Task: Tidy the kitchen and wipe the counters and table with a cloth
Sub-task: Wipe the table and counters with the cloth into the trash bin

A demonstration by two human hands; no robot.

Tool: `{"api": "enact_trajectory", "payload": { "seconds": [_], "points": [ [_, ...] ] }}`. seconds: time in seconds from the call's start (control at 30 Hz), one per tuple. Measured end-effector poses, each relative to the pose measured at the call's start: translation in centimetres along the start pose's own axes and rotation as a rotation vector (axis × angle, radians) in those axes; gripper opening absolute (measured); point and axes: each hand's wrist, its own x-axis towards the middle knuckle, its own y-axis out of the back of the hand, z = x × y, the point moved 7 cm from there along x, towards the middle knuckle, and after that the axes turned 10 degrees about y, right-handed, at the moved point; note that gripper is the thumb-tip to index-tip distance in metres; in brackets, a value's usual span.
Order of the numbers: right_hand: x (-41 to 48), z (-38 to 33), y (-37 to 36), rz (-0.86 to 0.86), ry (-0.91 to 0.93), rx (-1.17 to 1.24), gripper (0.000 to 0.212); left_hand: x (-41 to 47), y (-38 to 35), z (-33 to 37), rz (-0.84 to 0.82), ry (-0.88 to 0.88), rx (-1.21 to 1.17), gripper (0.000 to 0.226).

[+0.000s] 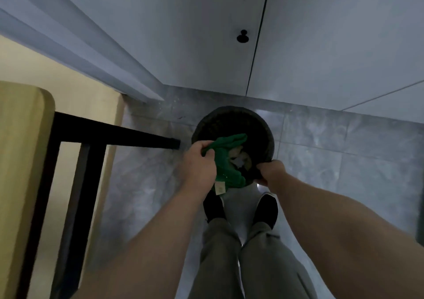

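I look straight down at a round black bin [231,119] standing on the grey tiled floor. My left hand [198,163] grips a green cloth [226,161] over the bin's near left side; a pale tag hangs from the cloth's lower end. My right hand [271,170] grips the bin's near rim at the right. Pale scraps of rubbish [239,157] lie inside the bin beside the cloth.
A wooden table [20,161] with black metal legs [75,197] stands at the left. White cabinet doors with a black knob [242,37] rise behind the bin. My feet [241,209] in dark shoes stand just in front of the bin.
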Motion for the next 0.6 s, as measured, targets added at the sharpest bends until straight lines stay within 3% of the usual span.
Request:
{"api": "enact_trajectory", "payload": {
  "seconds": [0.13, 0.3, 0.47, 0.53, 0.6],
  "points": [
    [3.3, 0.8, -0.9, 0.005, -0.025, 0.009, 0.007, 2.5, -1.2, -0.5, -0.018, 0.016, -0.053, 0.02],
    [5.5, 2.8, -1.1, -0.008, -0.017, -0.122, 0.031, 3.6, -1.4, -0.7, -0.042, 0.006, -0.01, 0.02],
    [2.1, 0.3, -0.4, -0.085, 0.071, -0.544, 0.082, 2.3, -0.2, 0.7, -0.053, -0.008, 0.037, 0.022],
    [-0.6, -1.7, 0.1, -0.124, 0.093, -0.736, 0.072, 1.3, 0.6, 1.9, -0.049, -0.035, 0.081, 0.023],
    [-4.5, -4.4, 0.8, -0.166, 0.132, -0.815, 0.048, -0.7, 1.8, 3.9, -0.054, -0.062, 0.122, 0.024]
  ]
}}
